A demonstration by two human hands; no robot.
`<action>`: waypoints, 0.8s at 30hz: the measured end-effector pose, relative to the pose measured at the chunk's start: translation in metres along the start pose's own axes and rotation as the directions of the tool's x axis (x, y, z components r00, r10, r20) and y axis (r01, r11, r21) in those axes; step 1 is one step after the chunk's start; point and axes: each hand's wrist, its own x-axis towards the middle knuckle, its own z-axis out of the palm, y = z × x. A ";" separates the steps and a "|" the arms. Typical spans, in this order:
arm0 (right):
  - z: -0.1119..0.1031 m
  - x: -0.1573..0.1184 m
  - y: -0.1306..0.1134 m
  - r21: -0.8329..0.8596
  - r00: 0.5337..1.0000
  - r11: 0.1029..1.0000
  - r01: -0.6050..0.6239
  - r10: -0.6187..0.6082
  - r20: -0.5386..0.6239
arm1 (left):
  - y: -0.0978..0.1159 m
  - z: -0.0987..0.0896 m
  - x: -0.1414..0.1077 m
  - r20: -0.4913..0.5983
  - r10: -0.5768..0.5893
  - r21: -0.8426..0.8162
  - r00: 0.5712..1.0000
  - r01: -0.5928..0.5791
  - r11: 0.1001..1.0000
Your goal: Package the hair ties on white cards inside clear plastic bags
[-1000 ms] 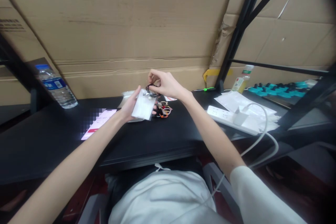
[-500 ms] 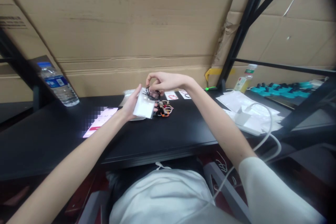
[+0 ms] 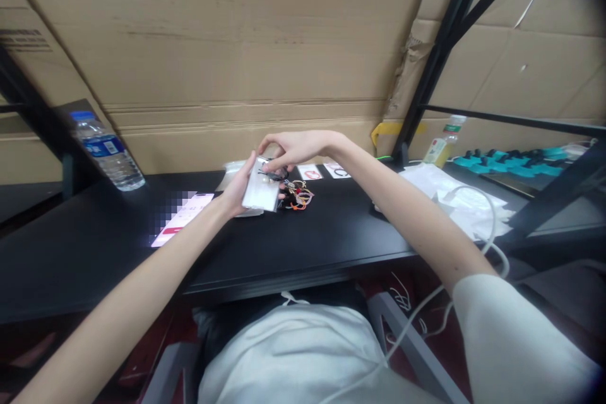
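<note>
My left hand is closed around the edge of a small clear plastic bag with something white and flat in it, tilted over the desk. Above the bag's upper part, my right hand bends down with thumb and fingers closed on a black braided bracelet. The bracelet lies against the bag's face; whether any of it is inside I cannot tell. Just to the right, a heap of colourful cord bracelets rests on the black desk. More clear bags lie behind my left hand.
A lit phone and a water bottle are at the left. Printed cards lie at the back. White sheets, a white cable and a bottle of yellow drink are at the right, near a black metal frame.
My right hand has lowered slightly to the left, bringing the black bracelet down against the bag. My right elbow has swung outward to the right. The left hand has barely moved.
</note>
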 end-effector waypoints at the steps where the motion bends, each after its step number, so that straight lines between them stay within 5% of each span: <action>1: 0.001 0.000 -0.001 0.006 1.000 1.000 -0.001 0.001 -0.008 | 0.000 0.000 0.000 0.005 -0.001 0.003 1.000 0.001 1.000; 8: 0.007 -0.001 0.006 0.160 1.000 0.987 -0.021 0.022 -0.008 | -0.005 -0.011 0.004 -0.019 -0.017 0.072 1.000 0.018 0.997; 14: 0.010 -0.007 0.000 0.135 0.987 0.978 -0.159 0.153 0.053 | -0.007 -0.010 0.004 -0.111 -0.023 0.147 0.994 0.039 0.988; 24: 0.015 -0.012 -0.012 0.136 0.989 0.982 -0.127 0.115 0.093 | -0.008 -0.005 0.004 -0.110 -0.029 0.091 0.993 0.039 0.995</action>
